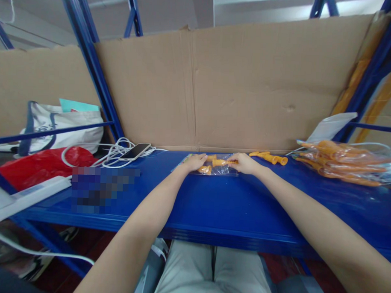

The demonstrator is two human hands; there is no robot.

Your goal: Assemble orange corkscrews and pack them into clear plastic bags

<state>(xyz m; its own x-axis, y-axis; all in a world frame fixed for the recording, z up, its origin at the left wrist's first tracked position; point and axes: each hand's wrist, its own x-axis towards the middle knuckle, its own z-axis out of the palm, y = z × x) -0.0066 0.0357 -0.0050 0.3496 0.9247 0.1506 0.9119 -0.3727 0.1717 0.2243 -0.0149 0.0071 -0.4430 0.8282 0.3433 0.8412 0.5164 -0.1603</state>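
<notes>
Both my hands rest at the far side of the blue shelf (232, 203), against the cardboard wall. My left hand (195, 162) lies on the left end of a small clear plastic bag (222, 169) with its fingers curled over an orange plastic piece (205, 169). My right hand (245, 163) pinches another orange piece (221, 162) at the bag's mouth. Three more loose orange pieces (269, 157) lie just right of my right hand.
A pile of bagged orange pieces (342, 162) sits at the far right. A phone (135, 151) and white cables (113, 154) lie at the left, beside a red bag (41, 166), a white tote (63, 127) and a white power strip (30, 194). Blue rack posts (95, 70) flank the shelf.
</notes>
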